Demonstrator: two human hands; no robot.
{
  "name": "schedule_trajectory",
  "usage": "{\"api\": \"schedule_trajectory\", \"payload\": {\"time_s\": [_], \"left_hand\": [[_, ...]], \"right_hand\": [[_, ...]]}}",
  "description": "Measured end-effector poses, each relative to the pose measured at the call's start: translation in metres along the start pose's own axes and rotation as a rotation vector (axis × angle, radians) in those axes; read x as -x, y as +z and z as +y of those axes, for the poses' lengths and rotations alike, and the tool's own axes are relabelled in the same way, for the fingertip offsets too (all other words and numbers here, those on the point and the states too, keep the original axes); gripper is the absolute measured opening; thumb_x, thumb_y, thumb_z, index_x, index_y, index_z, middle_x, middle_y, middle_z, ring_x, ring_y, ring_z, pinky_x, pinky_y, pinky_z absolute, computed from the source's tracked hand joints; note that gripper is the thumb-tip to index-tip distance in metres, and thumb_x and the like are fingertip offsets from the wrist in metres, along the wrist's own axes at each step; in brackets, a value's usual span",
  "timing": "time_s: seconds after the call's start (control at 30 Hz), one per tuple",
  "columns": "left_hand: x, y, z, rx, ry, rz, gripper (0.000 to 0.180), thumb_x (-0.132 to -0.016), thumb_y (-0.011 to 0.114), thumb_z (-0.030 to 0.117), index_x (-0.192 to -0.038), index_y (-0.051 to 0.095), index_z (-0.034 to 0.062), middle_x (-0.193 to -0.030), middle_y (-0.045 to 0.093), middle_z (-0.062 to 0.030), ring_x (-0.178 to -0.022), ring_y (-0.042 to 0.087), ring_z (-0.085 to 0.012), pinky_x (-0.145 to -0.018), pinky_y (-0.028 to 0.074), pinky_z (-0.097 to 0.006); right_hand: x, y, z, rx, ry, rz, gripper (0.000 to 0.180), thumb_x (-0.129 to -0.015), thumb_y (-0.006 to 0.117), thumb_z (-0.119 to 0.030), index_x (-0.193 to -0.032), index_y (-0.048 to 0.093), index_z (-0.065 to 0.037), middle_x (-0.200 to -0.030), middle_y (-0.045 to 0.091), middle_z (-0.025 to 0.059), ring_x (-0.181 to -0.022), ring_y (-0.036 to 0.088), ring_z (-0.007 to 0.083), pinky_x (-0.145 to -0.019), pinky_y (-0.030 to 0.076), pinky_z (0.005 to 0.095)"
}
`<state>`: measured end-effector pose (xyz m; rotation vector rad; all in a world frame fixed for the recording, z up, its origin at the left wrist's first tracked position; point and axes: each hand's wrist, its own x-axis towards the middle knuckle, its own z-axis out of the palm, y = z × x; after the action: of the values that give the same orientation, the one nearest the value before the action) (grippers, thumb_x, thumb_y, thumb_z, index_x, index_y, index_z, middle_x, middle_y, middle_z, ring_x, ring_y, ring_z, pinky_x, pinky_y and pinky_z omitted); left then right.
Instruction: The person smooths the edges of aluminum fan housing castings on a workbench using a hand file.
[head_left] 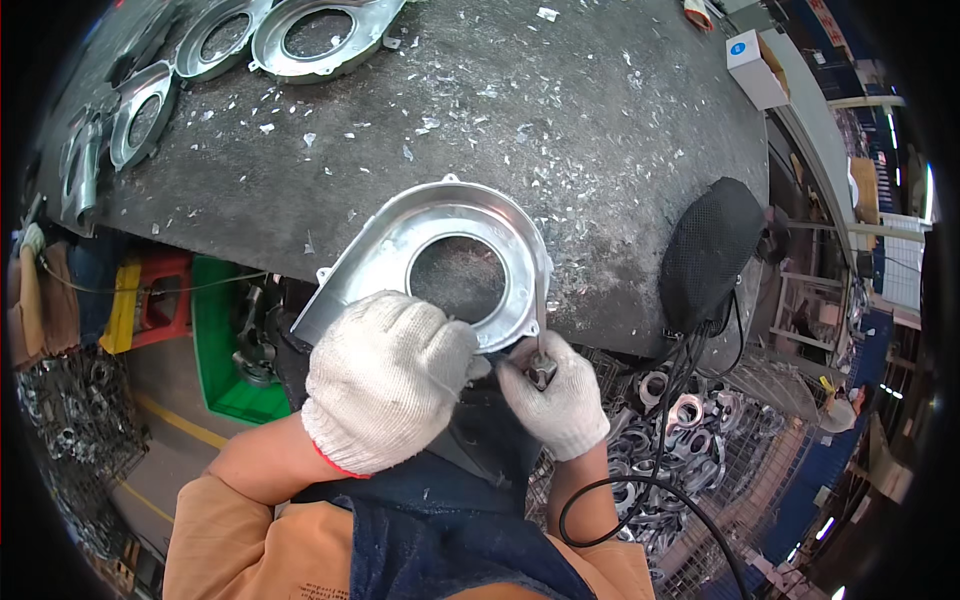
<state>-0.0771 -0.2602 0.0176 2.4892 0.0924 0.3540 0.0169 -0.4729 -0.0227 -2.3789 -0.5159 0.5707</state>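
A silvery cast-metal blower housing (pixel 382 262), snail-shaped with a round hole, lies at the near edge of the dark worktable. My left hand (pixel 385 375), in a white knit glove, is closed on the housing's near side, below the hole. In my gloved right hand (pixel 562 392), the fingers are wrapped round the lower end of a slim metal tool (pixel 541 305). The tool's narrow shaft points away from me and lies along the housing's right rim. Whether it is a file or a scraper I cannot tell; my fingers hide most of its grip.
Several similar housings (pixel 325 65) lie at the table's far left. Metal flakes litter the worktable (pixel 590 130). A black mesh-covered object (pixel 712 250) with cables stands at right. Below are a green crate (pixel 225 375), a red stool (pixel 165 295) and a wire basket (pixel 745 480) of metal parts.
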Motion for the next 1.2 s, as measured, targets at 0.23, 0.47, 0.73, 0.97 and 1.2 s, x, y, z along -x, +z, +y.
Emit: {"api": "schedule_trajectory", "payload": {"time_s": [0.23,0.47,0.73,0.97,1.2], "left_hand": [[0.0,0.03,-0.021,0.12,0.054,0.197,0.054,-0.065,0.097,0.019,-0.111,0.074,0.0043,-0.104,0.07,-0.0135,-0.102,0.071,-0.0384,-0.09,0.057,-0.055],[0.027,0.015,-0.076,-0.362,0.099,0.05,0.072,-0.052,0.095,0.021,-0.121,0.078,0.0092,-0.134,0.07,-0.0095,-0.133,0.06,-0.041,-0.115,0.044,-0.065],[0.016,-0.012,-0.044,-0.235,0.136,0.073,0.048,-0.066,0.091,0.018,-0.111,0.081,0.0083,-0.117,0.08,-0.0057,-0.114,0.075,-0.0308,-0.101,0.059,-0.048],[-0.004,-0.048,-0.035,-0.15,0.154,0.055,0.026,-0.069,0.083,0.008,-0.095,0.081,0.0054,-0.093,0.081,-0.0121,-0.089,0.08,-0.0355,-0.08,0.065,-0.045],[-0.018,-0.063,-0.045,-0.151,0.261,0.014,0.018,-0.072,0.081,0.006,-0.089,0.08,0.0059,-0.085,0.078,-0.011,-0.083,0.079,-0.0348,-0.078,0.064,-0.046]], "right_hand": [[0.015,0.003,0.038,-0.377,0.211,-0.274,0.016,-0.09,0.08,-0.002,-0.096,0.066,-0.002,-0.074,0.069,0.004,-0.06,0.066,0.0103,-0.054,0.053,0.0277],[0.014,0.003,0.034,-0.228,0.224,-0.29,0.019,-0.089,0.085,-0.019,-0.097,0.071,-0.008,-0.084,0.076,0.0136,-0.081,0.078,0.0312,-0.076,0.06,0.0398],[0.011,0.019,-0.005,-0.033,-0.061,0.12,0.021,-0.091,0.085,-0.018,-0.096,0.068,-0.008,-0.075,0.072,0.0118,-0.066,0.075,0.0295,-0.065,0.058,0.04],[-0.003,0.012,-0.018,0.081,-0.205,0.222,0.022,-0.083,0.087,-0.017,-0.095,0.069,-0.009,-0.083,0.073,0.0136,-0.076,0.076,0.0395,-0.068,0.063,0.0436],[-0.031,-0.023,0.009,-0.341,-0.17,-0.801,0.014,-0.089,0.08,-0.017,-0.096,0.072,-0.008,-0.086,0.074,0.0102,-0.081,0.074,0.0271,-0.076,0.058,0.0389]]}}
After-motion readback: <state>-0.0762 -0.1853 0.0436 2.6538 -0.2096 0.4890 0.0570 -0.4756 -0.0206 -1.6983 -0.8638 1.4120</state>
